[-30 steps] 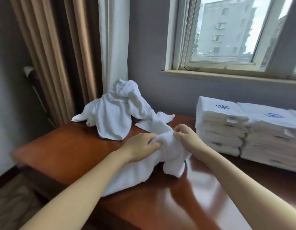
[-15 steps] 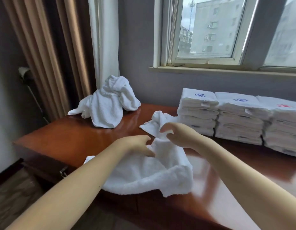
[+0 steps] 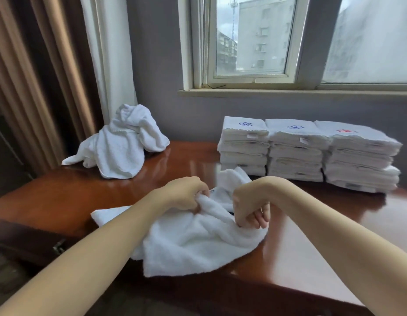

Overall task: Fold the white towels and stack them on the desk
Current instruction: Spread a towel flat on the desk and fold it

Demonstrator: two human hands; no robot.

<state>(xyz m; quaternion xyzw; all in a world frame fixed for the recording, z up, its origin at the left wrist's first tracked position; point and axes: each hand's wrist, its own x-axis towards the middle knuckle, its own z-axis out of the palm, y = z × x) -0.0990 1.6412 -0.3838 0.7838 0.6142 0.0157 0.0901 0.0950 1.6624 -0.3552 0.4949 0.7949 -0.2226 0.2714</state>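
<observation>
Head view: glossy reddish-brown wooden desk [image 3: 61,197] carries three neat stacks of folded towels [image 3: 296,153], white terry with embroidered logos on top, at back right under the window [image 3: 250,37]. A rumpled, fluffy white towel [image 3: 193,242] lies at the near edge, partly overhanging it, and a crumpled towel heap [image 3: 122,147] sits back left by the curtain [image 3: 38,87]. Left hand [image 3: 182,195] and right hand [image 3: 248,208], close together, both curl their fingers into the rumpled towel's upper folds, pinching cloth.

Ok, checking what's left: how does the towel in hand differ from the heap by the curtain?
The towel lies spread low at the near edge; the heap stands bunched far left. The left hand and right hand grip the towel; nothing touches the heap. Both are white, unfolded.
</observation>
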